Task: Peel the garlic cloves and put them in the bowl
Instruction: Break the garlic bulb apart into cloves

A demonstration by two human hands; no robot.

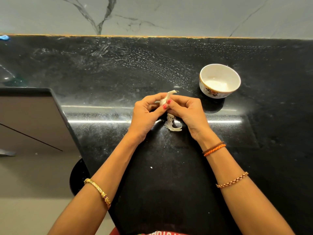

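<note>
Surface [101, 73]: black polished stone, speckled, running up to a grey-veined marble wall at the far edge. Pale dusty smears and dried droplet marks across the far middle. Two bright light streaks reflected across the centre. Left end cut off at an angle, with floor below.

On it: white bowl [219, 80], floral print on the outer wall, upright, standing right of centre. Garlic peel scraps [172, 123], pale and papery, lying near centre, well apart from the bowl. One small white fleck [151, 167] nearer the front edge. Blue object [4, 37] at far left corner, mostly out of frame.
</note>
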